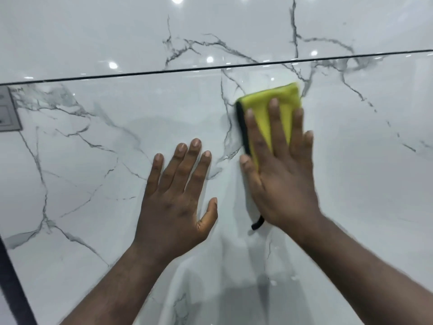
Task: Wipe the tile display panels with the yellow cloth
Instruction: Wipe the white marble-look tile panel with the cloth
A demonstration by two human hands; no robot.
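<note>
Wiping looks mid-way: the right hand (281, 179), fingers spread flat, presses the yellow cloth (274, 95) against the lower tile panel (93, 160) just under the seam (164, 71). The left hand (175, 198), at the cloth's 8 o'clock, rests wide and flat on it. The upper panel (117, 31) at 12 o'clock probably remains.

Lays the left hand (178, 202) flat, palm down, with straight, slightly spread fingers and the thumb angled out toward the right. Presses the right hand (281, 184) flat as well, just beside the left and a little higher, not touching it, with straight fanned fingers blurred at the edges. Reaches with both bare forearms (131, 285) from below, angling inward, with wrists nearly straight.
</note>
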